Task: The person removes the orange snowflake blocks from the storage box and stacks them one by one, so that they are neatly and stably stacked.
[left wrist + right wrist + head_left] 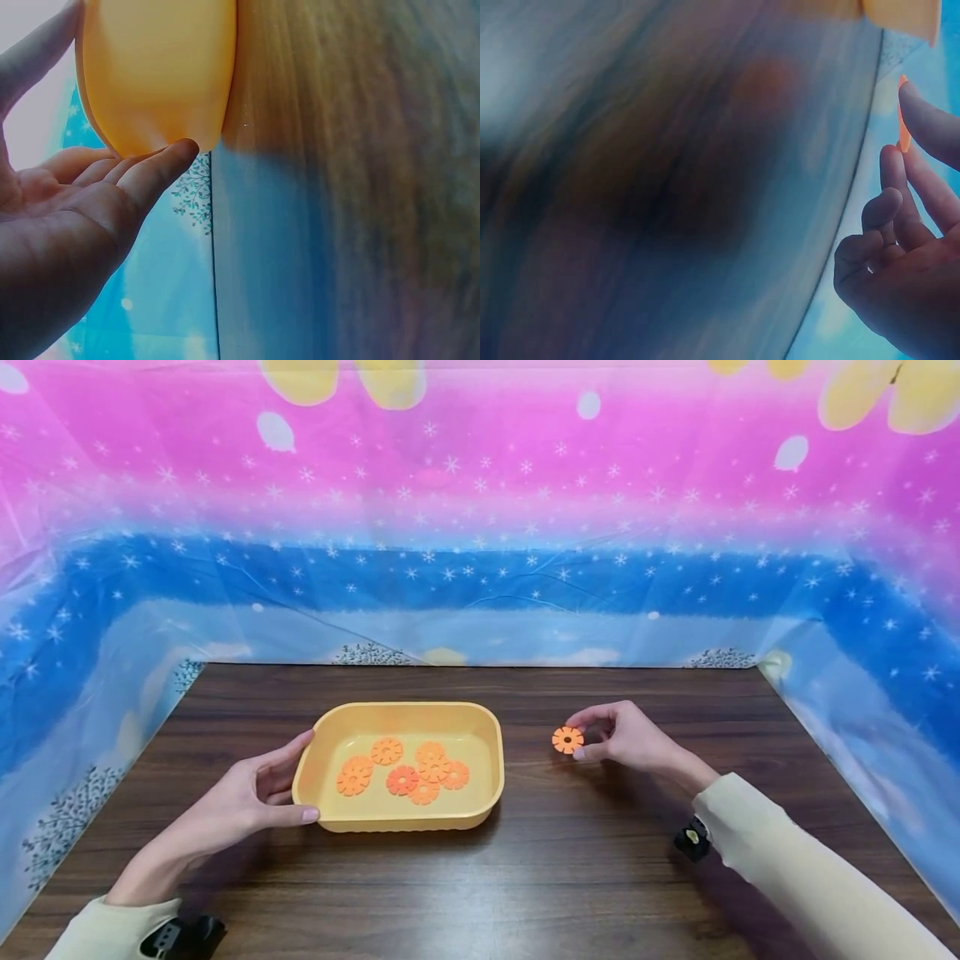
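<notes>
A yellow plastic basin [405, 824] stands on the table left of the middle. Inside it lie several flat orange flower-shaped discs [387, 751], some overlapping, and one redder disc [402, 781]. My left hand [240, 793] grips the basin's left end, thumb at the near corner and fingers along the outer wall; the left wrist view shows these fingers against the basin wall [157, 67]. To the right of the basin, my right hand [622, 739] pinches one orange notched flower disc [567, 740] between thumb and fingers. The right wrist view shows this disc [904, 112] edge-on.
The dark wood table [525, 885] runs back to a pink and blue patterned cloth [480, 577], which also hangs along both sides. Black wrist cameras sit on the left cuff [183, 937] and right cuff [692, 839].
</notes>
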Demonstrator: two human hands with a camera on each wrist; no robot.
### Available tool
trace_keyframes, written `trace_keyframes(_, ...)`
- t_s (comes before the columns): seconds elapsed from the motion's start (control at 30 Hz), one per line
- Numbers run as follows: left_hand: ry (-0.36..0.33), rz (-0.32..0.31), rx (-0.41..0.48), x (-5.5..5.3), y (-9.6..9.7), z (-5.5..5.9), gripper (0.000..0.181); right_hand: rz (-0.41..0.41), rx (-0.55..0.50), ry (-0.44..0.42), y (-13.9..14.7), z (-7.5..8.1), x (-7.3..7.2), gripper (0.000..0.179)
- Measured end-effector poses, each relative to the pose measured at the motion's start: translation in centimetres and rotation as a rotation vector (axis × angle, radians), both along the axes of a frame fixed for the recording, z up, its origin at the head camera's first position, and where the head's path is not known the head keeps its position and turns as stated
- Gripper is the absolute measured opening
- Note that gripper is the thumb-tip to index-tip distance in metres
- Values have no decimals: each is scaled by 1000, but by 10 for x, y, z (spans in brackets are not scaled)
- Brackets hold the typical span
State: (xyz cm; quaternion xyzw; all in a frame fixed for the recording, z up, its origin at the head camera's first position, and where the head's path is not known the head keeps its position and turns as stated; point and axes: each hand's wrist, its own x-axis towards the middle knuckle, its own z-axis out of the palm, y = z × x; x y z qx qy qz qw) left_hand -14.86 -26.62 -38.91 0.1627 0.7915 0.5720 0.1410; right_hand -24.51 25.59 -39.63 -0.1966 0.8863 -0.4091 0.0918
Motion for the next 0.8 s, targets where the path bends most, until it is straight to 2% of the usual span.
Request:
trace_keyframes(0.27, -12, 6, 5, 1, 0, 1, 102, -18, 31, 0, 16, -10, -3, 39)
trace_keyframes(0.57, -45, 16, 4, 2, 1, 1, 102, -33, 76, -4, 20, -16, -4, 37)
trace_keyframes(0.8, -23, 17, -14, 1, 2, 1, 102, -29, 125, 30, 22, -19, -4, 36)
